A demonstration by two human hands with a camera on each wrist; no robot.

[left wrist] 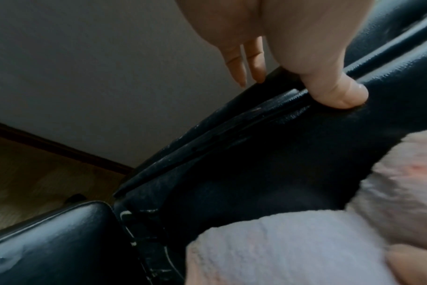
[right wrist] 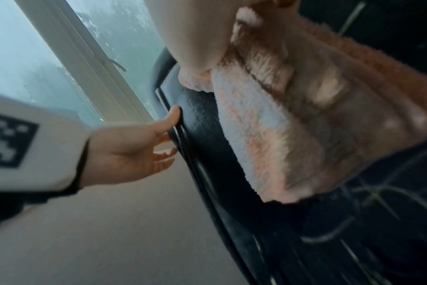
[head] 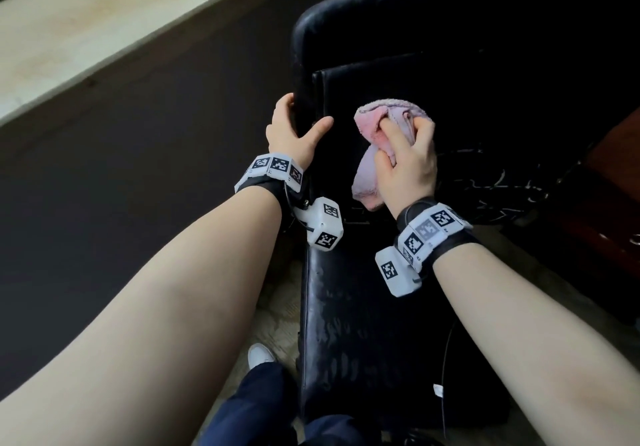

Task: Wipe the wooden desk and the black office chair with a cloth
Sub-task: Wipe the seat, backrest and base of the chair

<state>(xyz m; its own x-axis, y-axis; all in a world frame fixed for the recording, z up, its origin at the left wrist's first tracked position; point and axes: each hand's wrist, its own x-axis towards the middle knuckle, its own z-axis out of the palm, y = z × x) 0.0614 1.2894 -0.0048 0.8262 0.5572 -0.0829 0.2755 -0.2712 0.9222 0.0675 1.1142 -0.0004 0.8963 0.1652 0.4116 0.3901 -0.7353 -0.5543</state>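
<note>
cloth point(head: 384, 134): a pink terry cloth is bunched and pressed against the dark leather of the chair, just right of the seam gripped by the other hand.
chair point(head: 398, 40): a black office chair is seen from above and behind; its leather is worn and cracked near the lower panel.
right hand point(head: 407, 161): the fingers are curled into the cloth, which is held against the chair surface.
left hand point(head: 294, 132): the piped edge of the chair is clasped, thumb on the front face and fingers wrapped behind, apparently to steady it.
step in hand: the chair is judged to be under wiping; the state of the desk cannot be told.
technique: the chair is best kept braced by the left hand while flat, overlapping strokes are made; the seam by the thumb point(left wrist: 339, 92) likely calls for a folded cloth edge, and cracked patches for light pressure.
desk point(head: 616, 182): only a dark reddish wooden corner, taken to be the desk, is shown at the right edge.
hidden: the chair base is out of sight; the right wrist view is blurred; the left fingertips behind the edge are hidden in the head view.
</note>
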